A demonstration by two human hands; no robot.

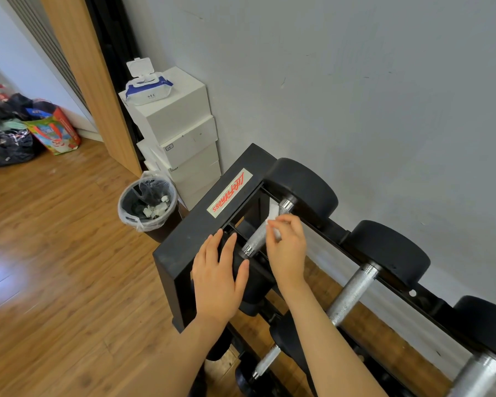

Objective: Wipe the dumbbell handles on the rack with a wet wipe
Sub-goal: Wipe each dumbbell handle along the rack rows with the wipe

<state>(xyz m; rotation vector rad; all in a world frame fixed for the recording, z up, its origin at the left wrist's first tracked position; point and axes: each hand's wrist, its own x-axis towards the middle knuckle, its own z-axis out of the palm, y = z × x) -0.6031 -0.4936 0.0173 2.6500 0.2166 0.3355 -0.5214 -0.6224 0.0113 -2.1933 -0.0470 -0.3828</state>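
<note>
One wet wipe (273, 222) pinched in right hand (287, 250) over dumbbell handle (257, 237).

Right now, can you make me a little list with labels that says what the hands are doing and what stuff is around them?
left hand: left hand rests flat on the near black end of the first dumbbell, fingers straight
right hand: right hand pinches a wet wipe against the dumbbell handle
rack: black dumbbell rack along the grey wall
next handle: second dumbbell handle, untouched
wipes: wet wipe pack, lid open, on stacked white boxes
bin: lined trash bin holding crumpled wipes
</note>
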